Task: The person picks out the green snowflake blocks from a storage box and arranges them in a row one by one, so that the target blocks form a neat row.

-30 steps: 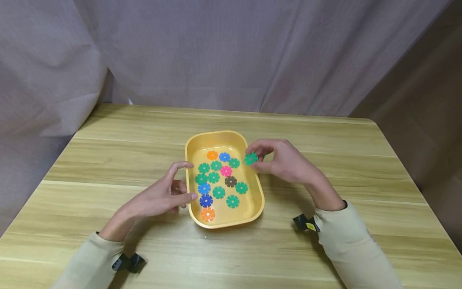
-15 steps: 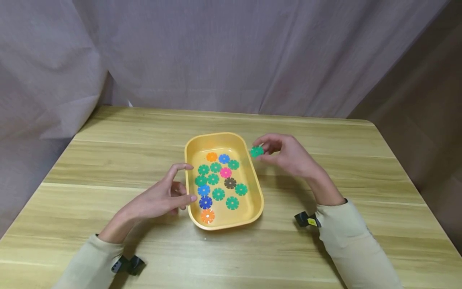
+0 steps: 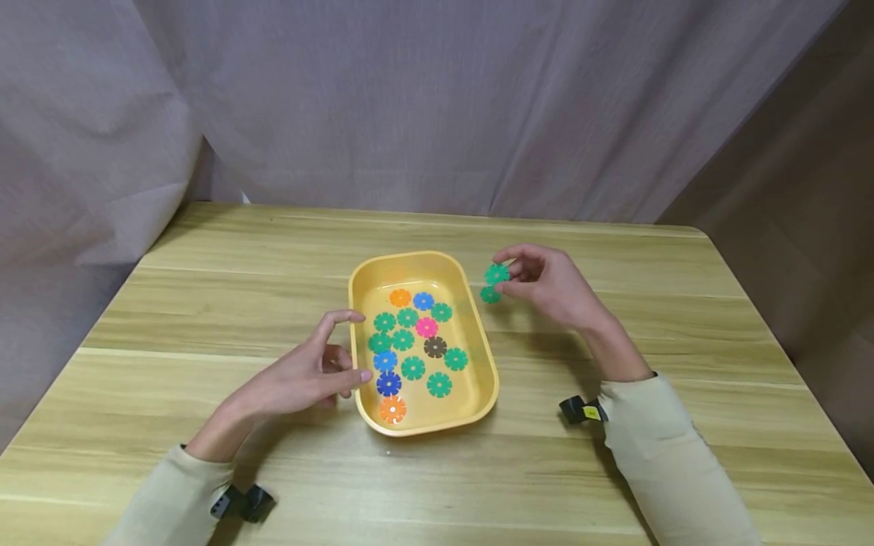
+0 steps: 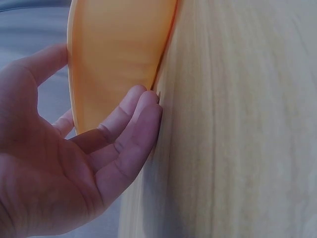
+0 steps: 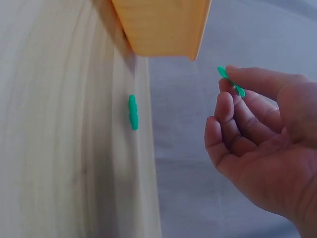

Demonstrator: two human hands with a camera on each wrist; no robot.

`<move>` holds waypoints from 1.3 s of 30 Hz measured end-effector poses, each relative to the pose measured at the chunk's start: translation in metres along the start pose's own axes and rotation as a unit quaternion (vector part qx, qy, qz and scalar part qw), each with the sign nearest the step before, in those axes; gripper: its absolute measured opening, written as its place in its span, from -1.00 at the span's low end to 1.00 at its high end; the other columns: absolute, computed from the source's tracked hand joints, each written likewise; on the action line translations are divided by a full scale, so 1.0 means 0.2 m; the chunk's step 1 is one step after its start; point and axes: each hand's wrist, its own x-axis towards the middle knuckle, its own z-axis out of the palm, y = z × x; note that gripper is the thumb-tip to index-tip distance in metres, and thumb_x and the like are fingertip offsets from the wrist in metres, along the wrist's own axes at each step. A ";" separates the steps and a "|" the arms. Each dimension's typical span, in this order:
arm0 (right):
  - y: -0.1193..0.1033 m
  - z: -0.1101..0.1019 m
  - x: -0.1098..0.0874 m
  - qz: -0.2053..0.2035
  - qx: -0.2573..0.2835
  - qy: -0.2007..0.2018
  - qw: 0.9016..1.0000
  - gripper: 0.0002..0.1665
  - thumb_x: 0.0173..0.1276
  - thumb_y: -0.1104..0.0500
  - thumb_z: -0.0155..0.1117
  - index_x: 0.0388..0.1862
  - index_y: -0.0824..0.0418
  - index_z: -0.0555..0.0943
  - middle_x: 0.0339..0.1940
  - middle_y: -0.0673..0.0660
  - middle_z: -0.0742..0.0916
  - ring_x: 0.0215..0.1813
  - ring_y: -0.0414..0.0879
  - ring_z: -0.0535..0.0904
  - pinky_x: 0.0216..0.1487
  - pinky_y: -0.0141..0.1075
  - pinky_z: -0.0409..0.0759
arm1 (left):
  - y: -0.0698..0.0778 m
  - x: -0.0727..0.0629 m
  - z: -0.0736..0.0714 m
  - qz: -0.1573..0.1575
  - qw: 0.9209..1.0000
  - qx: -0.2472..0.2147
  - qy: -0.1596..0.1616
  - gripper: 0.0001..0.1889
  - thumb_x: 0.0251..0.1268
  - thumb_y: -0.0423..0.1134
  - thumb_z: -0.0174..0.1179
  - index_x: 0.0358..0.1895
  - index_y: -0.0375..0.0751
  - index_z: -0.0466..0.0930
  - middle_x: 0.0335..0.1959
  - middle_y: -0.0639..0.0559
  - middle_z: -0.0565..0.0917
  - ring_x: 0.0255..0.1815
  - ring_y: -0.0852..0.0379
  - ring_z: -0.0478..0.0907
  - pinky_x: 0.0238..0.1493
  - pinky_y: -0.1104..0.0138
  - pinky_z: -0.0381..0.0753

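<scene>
A yellow plastic tray (image 3: 481, 334) stands on the table, with several flat, notched snowflake discs lying in it: green (image 3: 439, 384), blue (image 3: 388, 384), orange (image 3: 392, 409), one pink (image 3: 426, 327) and one brown (image 3: 435, 347). My left hand (image 3: 307, 371) holds the tray's left wall, thumb and index fingertip over the rim, other fingers outside. Beyond the tray's right side, my right hand (image 3: 556, 284) pinches a green snowflake disc (image 5: 238, 90) between thumb and finger, raised above the table. A second green disc (image 3: 489, 295) lies on the table just below it.
The wood-grain table (image 3: 205, 303) reaches out on both sides of the tray. A grey curtain (image 3: 410, 114) hangs behind the table's far edge. Small black cameras (image 3: 580, 409) are strapped at both wrists.
My right hand, pinching its green disc, has moved right and away from the tray's right rim. The green disc on the table has come into clear view. My left hand keeps its place.
</scene>
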 end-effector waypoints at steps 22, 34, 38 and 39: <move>0.21 -0.04 0.06 0.099 -0.012 -0.019 0.995 -0.51 0.42 0.33 0.39 0.30 0.40 0.60 -0.17 0.22 0.67 -0.37 -0.12 0.58 -0.40 -0.37 0.61 | 0.00 0.00 0.01 0.007 1.000 -0.002 -0.001 -0.16 0.46 -0.11 0.37 0.59 0.10 -0.02 -0.23 -0.16 0.61 -0.42 -0.04 0.63 -0.40 0.17 0.70; 0.28 -0.04 0.07 0.107 -0.024 -0.046 0.993 -0.51 0.39 0.35 0.38 0.28 0.43 0.60 -0.28 0.16 0.70 -0.39 -0.15 0.58 -0.39 -0.38 0.61 | 0.00 0.00 0.01 0.010 1.000 0.000 -0.001 -0.16 0.46 -0.11 0.37 0.59 0.10 -0.01 -0.25 -0.16 0.62 -0.42 -0.04 0.63 -0.39 0.16 0.70; 0.29 -0.04 0.07 0.115 -0.034 -0.051 0.991 -0.52 0.38 0.32 0.40 0.27 0.38 0.62 -0.33 0.11 0.69 -0.41 -0.14 0.56 -0.43 -0.40 0.53 | 0.00 0.00 0.01 0.011 1.000 -0.001 -0.002 -0.16 0.46 -0.11 0.37 0.59 0.10 -0.02 -0.25 -0.16 0.62 -0.42 -0.04 0.63 -0.39 0.17 0.70; 0.29 -0.04 0.07 0.117 -0.038 -0.052 0.991 -0.52 0.38 0.31 0.41 0.27 0.36 0.62 -0.35 0.10 0.68 -0.42 -0.14 0.55 -0.45 -0.40 0.51 | 0.00 0.00 0.01 0.011 1.000 -0.001 -0.002 -0.16 0.46 -0.11 0.37 0.59 0.10 -0.02 -0.25 -0.16 0.62 -0.42 -0.04 0.63 -0.39 0.17 0.70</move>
